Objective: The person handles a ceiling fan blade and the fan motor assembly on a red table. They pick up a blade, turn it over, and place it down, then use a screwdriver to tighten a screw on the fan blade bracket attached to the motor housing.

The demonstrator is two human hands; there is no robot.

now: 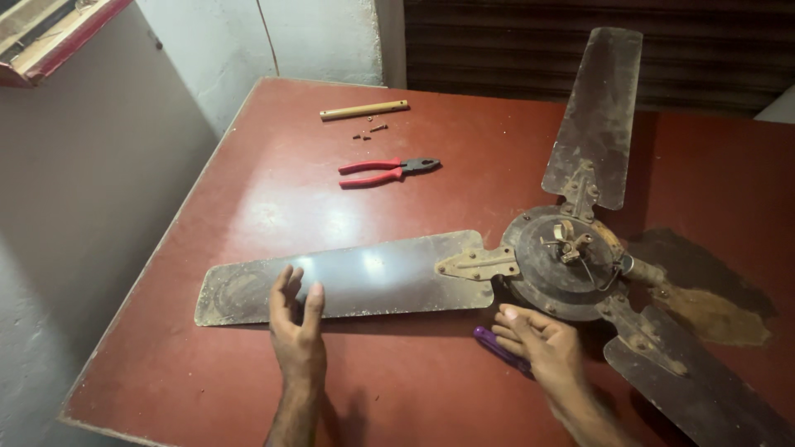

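Probably heavy at motor hub (565,263) of ceiling fan (530,265), thin stiff blade (356,281) under flat, spread left hand (296,327); right hand (542,343) loosely pinching purple tool (495,346).

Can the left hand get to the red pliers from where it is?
Probably yes. The left hand rests on a fan blade, and only bare table lies between it and the pliers.
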